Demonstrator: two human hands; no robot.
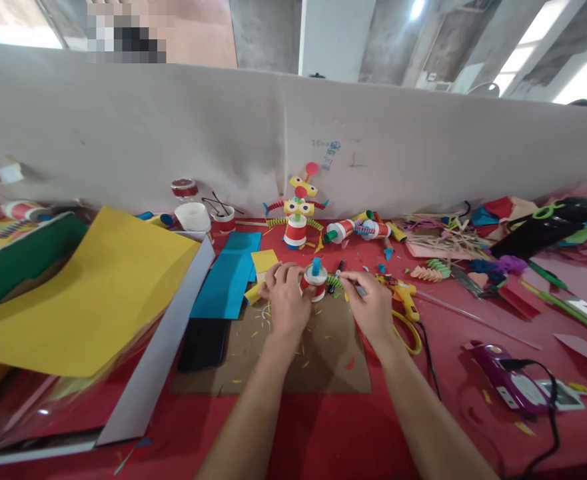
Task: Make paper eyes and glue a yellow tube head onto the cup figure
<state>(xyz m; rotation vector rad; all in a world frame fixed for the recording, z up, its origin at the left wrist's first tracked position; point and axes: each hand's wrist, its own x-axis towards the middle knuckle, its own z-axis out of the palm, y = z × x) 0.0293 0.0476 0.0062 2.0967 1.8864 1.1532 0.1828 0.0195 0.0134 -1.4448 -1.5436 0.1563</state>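
Note:
A small red-and-white paper cup (pixel 316 285) stands upside down on the brown cardboard sheet (pixel 293 360), with a blue paper roll (pixel 316 266) standing on its top. My left hand (pixel 287 297) is closed round the cup's left side. From the cup's right side a green folded paper strip (pixel 334 283) reaches out to my right hand (pixel 370 300), whose thumb and forefinger are pinched at its outer end. A dark pen (pixel 340 268) lies just behind those fingertips. Beyond the cup stands a paper-cup figure (pixel 296 230) with yellow eye pieces and coiled arms.
A yellow glue gun (pixel 404 297) with a cord lies right of my right hand. Blue paper (pixel 228 273) and a dark phone (pixel 202 345) are at the left, beside a box with a yellow sheet (pixel 93 300). A purple device (pixel 510 380) and black bottle (pixel 543 230) are at right.

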